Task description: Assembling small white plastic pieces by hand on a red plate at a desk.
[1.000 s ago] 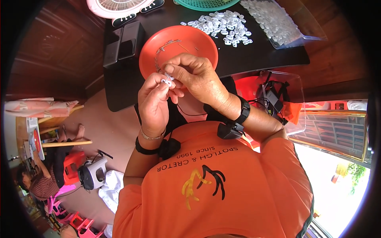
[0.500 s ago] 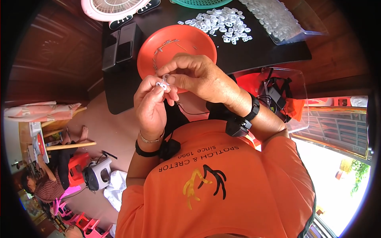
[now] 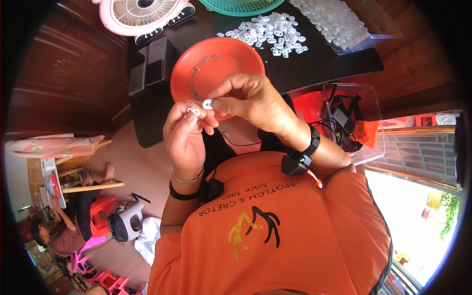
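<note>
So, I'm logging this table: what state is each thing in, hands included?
Left hand: pinching a white piece
Right hand: pinching another white piece
Bowl: upright, slim bits inside
Pile: loose on the table
Tray: holding whitish pieces
Fan: running or not, can't tell
Basket: cut off, contents unclear

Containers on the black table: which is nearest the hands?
The orange bowl, partly hidden by the right hand; teal basket and clear tray sit farther away.
</note>
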A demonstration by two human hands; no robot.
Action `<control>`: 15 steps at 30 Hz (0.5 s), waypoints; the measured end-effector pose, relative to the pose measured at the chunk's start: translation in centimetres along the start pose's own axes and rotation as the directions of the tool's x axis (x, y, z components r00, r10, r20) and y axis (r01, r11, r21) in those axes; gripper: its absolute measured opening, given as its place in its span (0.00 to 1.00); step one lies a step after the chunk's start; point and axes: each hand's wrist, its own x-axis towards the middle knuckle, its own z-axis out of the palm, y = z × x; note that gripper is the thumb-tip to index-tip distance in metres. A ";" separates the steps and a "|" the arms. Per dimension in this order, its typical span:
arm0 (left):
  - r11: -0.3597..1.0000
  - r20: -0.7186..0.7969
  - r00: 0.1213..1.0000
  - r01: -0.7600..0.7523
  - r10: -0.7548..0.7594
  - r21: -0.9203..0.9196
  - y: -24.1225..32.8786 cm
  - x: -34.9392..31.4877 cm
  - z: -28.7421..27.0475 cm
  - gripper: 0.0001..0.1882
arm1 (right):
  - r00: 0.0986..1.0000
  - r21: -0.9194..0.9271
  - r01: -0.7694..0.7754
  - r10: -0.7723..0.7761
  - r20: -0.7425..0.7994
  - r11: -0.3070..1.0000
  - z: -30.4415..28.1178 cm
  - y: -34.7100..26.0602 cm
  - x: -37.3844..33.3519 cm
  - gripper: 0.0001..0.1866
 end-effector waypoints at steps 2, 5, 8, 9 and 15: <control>1.000 -0.032 0.999 0.008 -0.007 0.025 0.2 -0.1 0.4 0.10 | 0.992 0.096 -0.123 0.124 -0.012 0.988 -0.1 -0.7 0.0 0.04; 0.993 -0.080 0.995 0.066 -0.058 0.095 0.8 -0.2 0.5 0.09 | 0.979 0.148 -0.198 0.204 -0.026 0.969 -0.4 -1.1 0.2 0.04; 0.976 -0.128 0.985 0.139 -0.118 0.170 0.8 -0.3 0.8 0.09 | 0.974 0.192 -0.203 0.218 -0.061 0.960 -0.4 -1.1 0.3 0.05; 0.967 -0.157 0.979 0.162 -0.132 0.197 0.8 -0.3 0.8 0.09 | 0.974 0.193 -0.202 0.217 -0.061 0.960 -0.4 -1.1 0.2 0.05; 0.919 -0.093 0.986 0.166 -0.141 0.357 0.8 -0.4 0.8 0.10 | 0.987 0.208 -0.134 0.150 -0.060 0.969 -0.2 -0.8 -0.1 0.05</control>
